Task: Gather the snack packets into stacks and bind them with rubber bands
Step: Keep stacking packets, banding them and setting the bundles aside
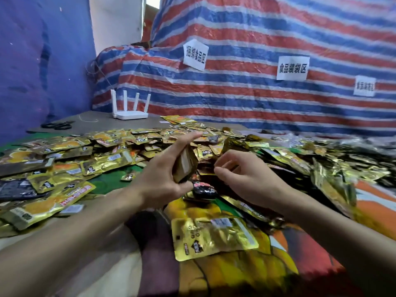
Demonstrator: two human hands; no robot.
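Loose snack packets (111, 144) spread wide; your stack (184, 165) stands in the middle.
Your left hand (162, 179) clamps the stack on edge, long axis running up and away from you. Your right hand (246, 179), just beside it on the right, curls its fingers over the snack packets; whether they pinch anything, I cannot tell.

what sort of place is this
Probably a makeshift packing workroom: snack packets heaped over the table, paper signs taped to a striped tarp, a left hand holding a gathered stack.
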